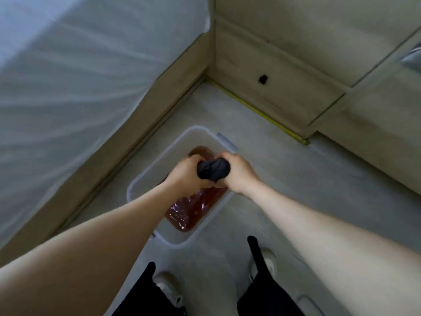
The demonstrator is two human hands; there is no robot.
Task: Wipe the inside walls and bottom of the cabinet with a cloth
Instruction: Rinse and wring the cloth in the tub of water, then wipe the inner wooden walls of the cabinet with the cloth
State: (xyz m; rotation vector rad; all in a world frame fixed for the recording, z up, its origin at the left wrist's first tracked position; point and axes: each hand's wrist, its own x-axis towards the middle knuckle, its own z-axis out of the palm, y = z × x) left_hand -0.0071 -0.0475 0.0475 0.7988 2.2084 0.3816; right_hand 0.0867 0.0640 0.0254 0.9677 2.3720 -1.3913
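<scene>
Two bare forearms reach forward from the bottom edge, above dark trouser legs and pale shoes (167, 287) on a smooth grey floor (296, 179). The left hand (188, 173) and right hand (239, 173) both curl tight round a dark cloth (213, 169), bunched into a thick twisted roll between them. They hold it over a translucent, round-cornered plastic tub (148, 181) on the floor, with reddish-brown water (189, 210) glinting inside. Beyond stands the matte beige cabinet (284, 71), a small dark hole in its low panel. Wrinkled clear plastic sheeting (79, 76) covers the left side.
</scene>
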